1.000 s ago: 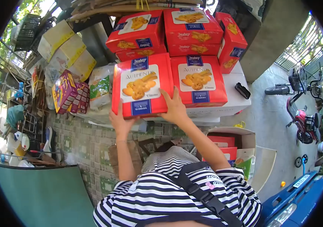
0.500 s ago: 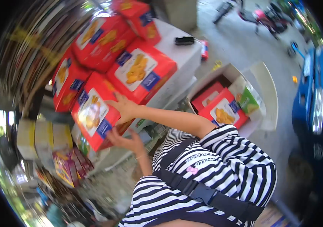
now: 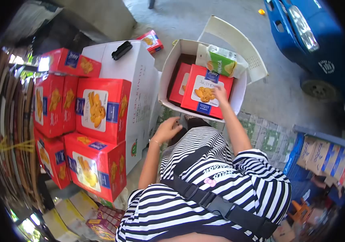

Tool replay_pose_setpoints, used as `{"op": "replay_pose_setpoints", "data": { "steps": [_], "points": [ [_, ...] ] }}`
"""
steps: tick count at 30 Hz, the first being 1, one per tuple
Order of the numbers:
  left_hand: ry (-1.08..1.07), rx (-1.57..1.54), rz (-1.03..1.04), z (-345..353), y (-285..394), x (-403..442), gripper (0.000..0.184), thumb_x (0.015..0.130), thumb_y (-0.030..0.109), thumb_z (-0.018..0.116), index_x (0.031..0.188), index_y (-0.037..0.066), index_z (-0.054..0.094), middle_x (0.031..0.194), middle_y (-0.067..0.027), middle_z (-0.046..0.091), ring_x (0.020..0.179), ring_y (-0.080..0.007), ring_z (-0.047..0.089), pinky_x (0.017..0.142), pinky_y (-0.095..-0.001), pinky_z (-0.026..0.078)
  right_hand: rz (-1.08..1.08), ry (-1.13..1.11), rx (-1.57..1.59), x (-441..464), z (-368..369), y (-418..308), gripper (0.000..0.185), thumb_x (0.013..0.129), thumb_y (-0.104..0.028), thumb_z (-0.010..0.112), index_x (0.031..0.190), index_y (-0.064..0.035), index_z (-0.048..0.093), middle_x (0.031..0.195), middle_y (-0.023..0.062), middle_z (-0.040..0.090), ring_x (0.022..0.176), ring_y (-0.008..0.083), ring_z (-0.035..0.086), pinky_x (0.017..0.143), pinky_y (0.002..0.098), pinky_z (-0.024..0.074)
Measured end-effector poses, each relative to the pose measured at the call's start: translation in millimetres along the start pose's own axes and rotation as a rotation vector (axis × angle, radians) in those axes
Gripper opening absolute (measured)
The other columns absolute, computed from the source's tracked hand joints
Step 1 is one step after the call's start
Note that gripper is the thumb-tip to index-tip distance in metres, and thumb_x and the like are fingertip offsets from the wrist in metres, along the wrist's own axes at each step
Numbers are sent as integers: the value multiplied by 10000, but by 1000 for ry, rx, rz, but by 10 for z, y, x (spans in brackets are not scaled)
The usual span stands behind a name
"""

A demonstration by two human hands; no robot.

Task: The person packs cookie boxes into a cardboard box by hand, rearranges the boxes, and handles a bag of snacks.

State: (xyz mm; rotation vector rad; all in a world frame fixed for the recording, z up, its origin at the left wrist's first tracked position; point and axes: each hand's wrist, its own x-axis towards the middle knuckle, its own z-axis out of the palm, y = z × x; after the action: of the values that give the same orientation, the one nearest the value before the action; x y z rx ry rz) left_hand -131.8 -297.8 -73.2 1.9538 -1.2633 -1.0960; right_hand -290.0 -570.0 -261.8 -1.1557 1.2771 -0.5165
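Note:
My right hand (image 3: 221,95) is over the front of a red cookie box (image 3: 197,80) and appears to touch its top, fingers stretched out. That box lies in a white open carton (image 3: 171,105), partly over another red box (image 3: 176,90). Beside them in the carton is a green and white carton pack (image 3: 219,60). My left hand (image 3: 168,129) hangs in the air left of the carton's near edge, fingers loosely apart, holding nothing. To its left, red cookie boxes (image 3: 104,109) are stacked, several of them, against a large white carton (image 3: 142,88).
A black case (image 3: 122,50) lies on the large white carton. Another red box (image 3: 151,41) is on the floor behind. A white plastic chair (image 3: 241,44) shows behind the open carton. A blue vehicle (image 3: 309,44) stands at right; flattened cardboard (image 3: 15,133) is piled at left.
Both hands have left the red box at the front of the stack, which stays there. My view has turned right; my right hand has moved to the box in the open carton.

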Motion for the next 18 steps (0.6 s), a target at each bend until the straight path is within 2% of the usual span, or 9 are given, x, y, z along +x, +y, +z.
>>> {"op": "replay_pose_setpoints", "data": {
  "steps": [3, 7, 8, 9, 10, 12, 15, 17, 18],
  "points": [
    [146, -399, -123, -87, -44, 412, 418, 821, 272, 575, 1147, 22, 500, 1029, -172, 597, 934, -247, 583, 813, -337, 453, 377, 112, 8, -465, -844, -84, 381, 777, -270, 591, 1095, -81, 498, 904, 54, 585, 774, 131, 545, 651, 286, 445],
    [73, -200, -163, 97, -430, 997, 377, 814, 279, 569, 1084, 16, 549, 1026, -171, 610, 975, -254, 586, 816, -335, 457, 54, 295, -171, -740, -960, 302, 405, 734, -279, 625, 1021, 0, 564, 970, 117, 602, 924, 214, 555, 790, 298, 439],
    [-14, -94, -229, 199, -605, 1156, 424, 801, 327, 567, 1095, 22, 547, 1044, -178, 602, 999, -273, 572, 874, -374, 416, 97, 231, -509, -772, -900, 263, 488, 715, -309, 653, 1062, 14, 537, 1007, 156, 586, 967, 248, 544, 824, 329, 436],
    [-97, 10, -296, 329, -734, 1299, 472, 787, 375, 564, 1107, 28, 544, 1062, -185, 594, 1023, -293, 558, 931, -413, 375, 56, 201, -506, -805, -790, 256, 556, 689, -332, 679, 1084, 22, 512, 1080, 193, 551, 994, 269, 538, 851, 358, 430],
    [-143, 162, -315, 392, -655, 1393, 596, 760, 470, 533, 1176, 45, 494, 1080, -197, 581, 1068, -330, 521, 1029, -496, 202, 188, 165, -532, -834, -682, 215, 639, 666, -357, 696, 1120, 39, 484, 1154, 226, 506, 1057, 297, 513, 891, 375, 411],
    [-168, 318, -332, 474, -414, 1510, 655, 760, 493, 508, 1241, 58, 419, 1126, -216, 550, 1124, -329, 481, 1054, -521, 70, 489, 49, -464, -761, -609, 256, 672, 595, -343, 703, 1090, 73, 520, 1086, 242, 563, 1038, 306, 548, 882, 362, 431],
    [-173, 420, -476, 691, -615, 1668, 834, 717, 536, 534, 1370, 125, 216, 1213, -254, 470, 1215, -310, 394, 1057, -508, 105, 489, 203, -454, -755, -312, 144, 625, 568, -295, 719, 1029, 91, 546, 1039, 255, 580, 1014, 312, 561, 876, 347, 438],
    [-204, 246, -548, 765, -891, 1678, 959, 663, 529, 605, 1388, 142, 111, 1184, -270, 487, 1158, -343, 448, 1014, -440, 274, 470, 216, -367, -648, -264, 434, 629, 561, -270, 727, 1042, 88, 535, 1049, 252, 576, 1022, 312, 557, 868, 347, 442],
    [-189, 84, -538, 781, -940, 1642, 990, 643, 518, 632, 1384, 134, 102, 1178, -274, 489, 1136, -358, 466, 985, -413, 336, 524, 227, -407, -701, -261, 331, 794, 565, -330, 731, 1183, 72, 436, 1171, 245, 505, 1107, 307, 492, 911, 354, 402]
  ]
}}
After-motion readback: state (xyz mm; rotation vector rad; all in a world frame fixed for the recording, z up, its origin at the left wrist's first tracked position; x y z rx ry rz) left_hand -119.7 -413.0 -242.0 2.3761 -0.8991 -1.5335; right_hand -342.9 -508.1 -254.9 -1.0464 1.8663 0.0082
